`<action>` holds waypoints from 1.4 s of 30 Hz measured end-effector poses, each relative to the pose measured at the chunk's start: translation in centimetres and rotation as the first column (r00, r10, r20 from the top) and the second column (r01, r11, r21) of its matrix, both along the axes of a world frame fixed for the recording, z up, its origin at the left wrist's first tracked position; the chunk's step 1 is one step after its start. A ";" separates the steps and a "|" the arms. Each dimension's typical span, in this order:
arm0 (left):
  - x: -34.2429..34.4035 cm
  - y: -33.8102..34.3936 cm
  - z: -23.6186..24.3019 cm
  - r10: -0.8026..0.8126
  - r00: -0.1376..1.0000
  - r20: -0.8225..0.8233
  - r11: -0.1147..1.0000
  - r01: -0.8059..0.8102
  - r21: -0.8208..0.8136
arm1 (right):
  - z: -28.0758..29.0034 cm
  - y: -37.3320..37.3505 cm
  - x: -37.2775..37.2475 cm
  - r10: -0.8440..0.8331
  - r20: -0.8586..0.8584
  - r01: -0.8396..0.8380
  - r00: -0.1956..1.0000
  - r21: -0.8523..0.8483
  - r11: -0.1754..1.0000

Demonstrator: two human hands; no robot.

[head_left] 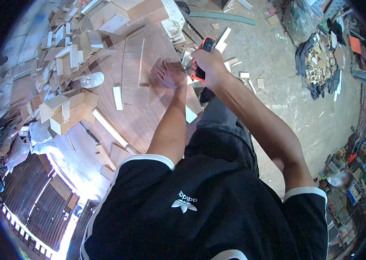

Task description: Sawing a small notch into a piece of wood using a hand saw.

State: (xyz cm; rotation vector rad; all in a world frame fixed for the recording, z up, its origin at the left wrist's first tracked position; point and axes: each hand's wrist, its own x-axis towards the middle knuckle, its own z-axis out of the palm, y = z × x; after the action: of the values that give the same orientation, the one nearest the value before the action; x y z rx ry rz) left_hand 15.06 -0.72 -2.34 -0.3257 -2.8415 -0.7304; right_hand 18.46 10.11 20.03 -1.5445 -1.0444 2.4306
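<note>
My left hand [170, 73] lies on the brown wooden work surface [159, 119] near its right edge, fingers stretched out and slightly blurred. Close beside it, my right hand [211, 65] is wrapped round the handle of an orange and black tool [199, 73]. The tool's working end is mostly hidden, so its kind is unclear. Left of my left hand lies a flat wooden board [132, 65] with a thin strip along it. A short white-edged wood piece [118, 98] rests nearby.
Wooden box pieces [72, 110] and a pile of offcuts [68, 56] fill the left side, with a clear plastic bottle [92, 80] among them. On the concrete floor [286, 117] at right sits a dark sack of wood scraps [319, 65]. Clutter [356, 182] lines the far right.
</note>
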 end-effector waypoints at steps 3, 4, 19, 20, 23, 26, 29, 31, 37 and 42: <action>0.0 0.2 0.7 -0.026 1.000 -0.008 0.999 0.026 0.030 | -1.0 0.3 0.3 -0.004 0.033 0.004 0.999 0.000 1.000; 0.1 -0.3 1.0 -0.034 0.999 -0.018 0.999 0.035 0.040 | -0.4 -0.2 0.6 0.009 0.050 -0.011 0.999 0.026 1.000; 0.1 -0.3 -0.3 -0.002 0.999 -0.049 1.000 0.002 0.001 | 1.3 -0.1 0.0 -0.051 0.023 0.052 0.998 -0.036 0.998; -0.1 -0.1 -0.2 -0.003 0.999 -0.050 1.000 0.003 0.001 | 1.7 0.5 -0.2 -0.041 0.060 0.043 0.997 -0.031 0.999; -0.3 0.2 -0.1 0.042 0.996 -0.072 0.998 -0.040 0.038 | 2.8 2.6 -1.3 -0.208 -0.047 0.201 0.977 -0.124 0.972; -0.3 -0.2 -0.9 0.054 0.994 -0.098 0.995 -0.062 -0.081 | 3.3 3.0 -0.5 -0.165 -0.069 0.161 0.984 -0.057 0.985; -0.6 -0.5 -1.8 0.038 0.990 -0.136 0.977 -0.066 -0.203 | 3.0 2.3 0.2 -0.128 -0.083 0.132 0.988 0.041 0.990; -0.7 -0.3 -1.8 0.034 0.994 -0.104 0.987 -0.050 -0.150 | 2.6 2.2 0.7 -0.035 -0.072 0.044 0.997 0.121 0.992; -0.3 -0.2 1.1 -0.002 0.987 -0.163 1.000 0.005 0.017 | -0.9 4.0 4.7 0.327 0.073 -0.331 0.942 0.352 0.876; 0.0 0.1 2.5 0.004 1.000 -0.019 0.998 -0.003 0.060 | -2.7 5.9 8.8 0.515 0.224 -0.493 0.827 0.730 0.474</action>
State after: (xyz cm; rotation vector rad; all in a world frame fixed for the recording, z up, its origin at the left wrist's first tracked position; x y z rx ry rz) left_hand 15.06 -0.59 0.12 -0.3171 -2.7953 -0.8057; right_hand 27.25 16.05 17.30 -0.9494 -2.4025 1.7264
